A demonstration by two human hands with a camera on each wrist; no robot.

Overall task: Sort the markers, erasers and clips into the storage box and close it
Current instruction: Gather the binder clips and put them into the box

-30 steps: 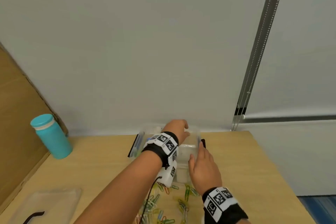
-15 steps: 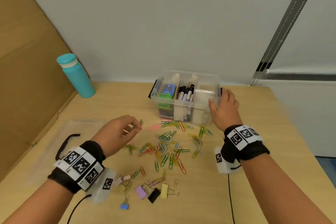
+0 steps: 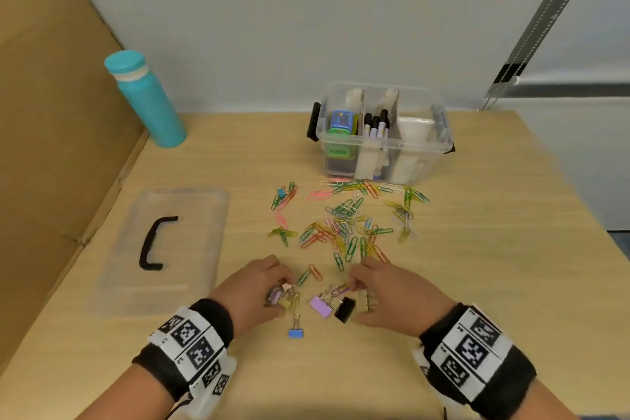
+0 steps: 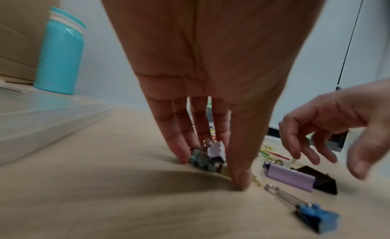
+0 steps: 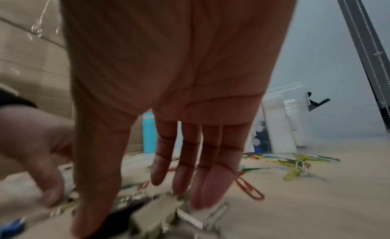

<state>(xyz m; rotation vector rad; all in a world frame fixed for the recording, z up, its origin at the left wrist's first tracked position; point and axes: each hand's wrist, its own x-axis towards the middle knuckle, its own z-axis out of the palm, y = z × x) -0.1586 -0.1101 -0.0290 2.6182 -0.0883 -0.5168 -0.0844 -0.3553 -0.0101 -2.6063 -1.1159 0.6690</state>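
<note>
While markers (image 3: 376,124) and erasers (image 3: 341,121) already stand in the storage box (image 3: 439,147) at twelve o'clock, clips remain outside. Paper clips (image 3: 344,222) litter the table centre; the left hand (image 3: 254,286) pinches small binder clips (image 3: 281,295) at six o'clock, the right hand (image 3: 385,293) closes on a beige one (image 3: 362,304). At nine o'clock lies the lid (image 3: 191,249), still off.

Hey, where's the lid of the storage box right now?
In the head view the clear lid lies flat on the table's left side, black handle up, between the cardboard wall and the scattered paper clips.
</note>
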